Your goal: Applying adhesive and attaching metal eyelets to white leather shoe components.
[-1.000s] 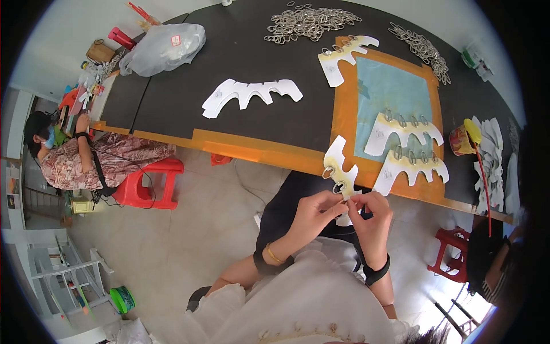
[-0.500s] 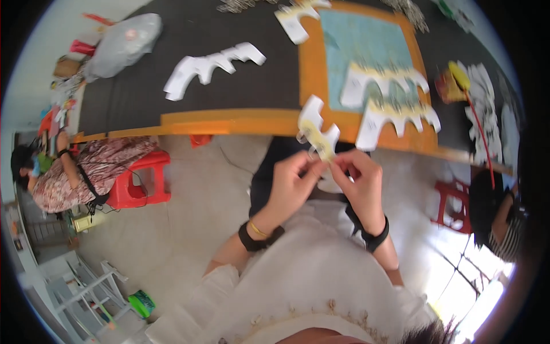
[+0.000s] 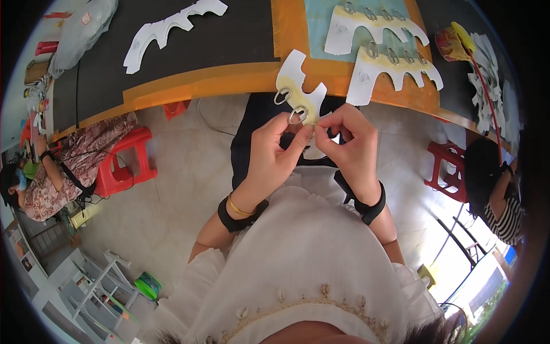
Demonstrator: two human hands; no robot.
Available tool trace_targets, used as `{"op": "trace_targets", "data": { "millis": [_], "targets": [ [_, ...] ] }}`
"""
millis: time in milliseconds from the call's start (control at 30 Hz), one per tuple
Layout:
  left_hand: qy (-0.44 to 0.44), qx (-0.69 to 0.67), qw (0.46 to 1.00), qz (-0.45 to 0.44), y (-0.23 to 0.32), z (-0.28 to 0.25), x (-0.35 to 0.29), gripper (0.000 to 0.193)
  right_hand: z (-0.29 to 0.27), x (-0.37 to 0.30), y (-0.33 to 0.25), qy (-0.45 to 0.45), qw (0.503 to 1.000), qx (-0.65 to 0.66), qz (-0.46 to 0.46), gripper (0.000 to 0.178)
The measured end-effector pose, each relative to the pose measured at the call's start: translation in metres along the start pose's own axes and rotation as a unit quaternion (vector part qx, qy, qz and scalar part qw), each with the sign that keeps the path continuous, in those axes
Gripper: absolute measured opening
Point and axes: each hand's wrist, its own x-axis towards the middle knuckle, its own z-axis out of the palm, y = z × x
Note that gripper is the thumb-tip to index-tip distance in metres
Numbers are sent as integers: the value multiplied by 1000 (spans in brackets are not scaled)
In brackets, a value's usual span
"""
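My left hand pinches the lower end of a white scalloped piece with a yellowish band across it. Two oval metal rings stand out from that band, one beside my left fingertips. Thumb and forefinger of my right hand close on the same end, meeting my left thumb. Whatever lies right between the fingertips is too small to make out. Just beyond my hands, two similar white pieces with several rings along their yellowish bands, a nearer one and a farther one, lie at the table's right part.
A plain white scalloped piece rests on the dark table, whose near edge has orange tape. White scraps and a yellow-handled item are at right. Red stools and other people sit at both sides.
The whole view has shifted, so the table and pieces appear higher and farther left. Both hands keep their pinch on the scalloped piece, with its rings now seen more clearly.
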Motion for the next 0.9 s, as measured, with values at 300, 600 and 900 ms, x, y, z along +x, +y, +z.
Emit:
{"op": "trace_targets", "data": {
  "millis": [300,600,900],
  "targets": [
    [-4,-43,998,-49,8,2,1,8,0,4,4,24,989,-36,-145,14],
    [8,-59,998,-35,8,2,1,10,1,3,2,-17,991,134,4,22],
    [-61,-172,976,-118,10,-10,4,14,-5,6,3,-77,957,267,87,31]
  ]
}}
